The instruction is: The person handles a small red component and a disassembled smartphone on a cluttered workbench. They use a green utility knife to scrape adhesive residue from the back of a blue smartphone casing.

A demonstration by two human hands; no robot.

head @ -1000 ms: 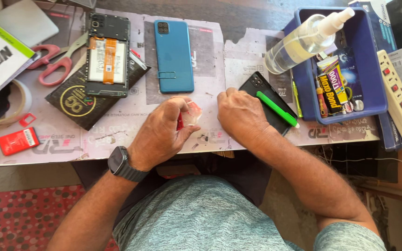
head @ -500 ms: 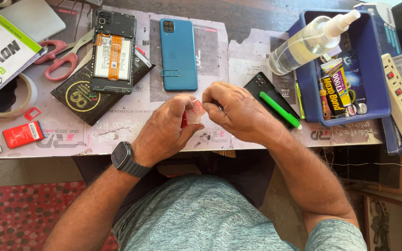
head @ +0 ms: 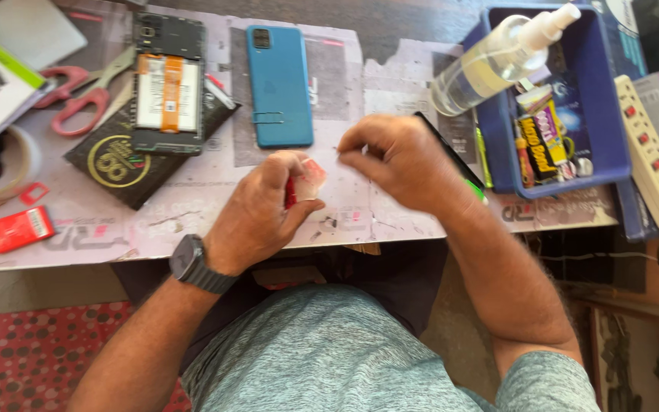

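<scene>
The left hand (head: 257,214) rests low over the near edge of the worktop (head: 192,229), its fingers curled in and pinched around a small red and pale object (head: 304,181), which sticks out between thumb and forefinger; what the object is cannot be made out. The wrist carries a dark watch (head: 192,263), and the forearm runs back toward the body at a slant. The right hand (head: 398,160) hovers just beside it, a little farther from the body, knuckles up, with thumb and forefinger pressed together at their tips as if nipping something very fine; whether anything is actually between them cannot be told, as the hand is blurred. The two hands are near one another but not touching. Under the right hand lies a dark flat slab (head: 451,156), mostly hidden, with a green pen (head: 476,187) beside it. Farther off on the worktop lie a blue phone back cover (head: 280,84) and, to its left, an opened phone (head: 168,84) with its battery showing, set on a black pouch (head: 127,168). Red-handled scissors (head: 78,95) lie at the far left, and a blue tray (head: 612,114) with a spray bottle (head: 497,57) stands at the right.
</scene>
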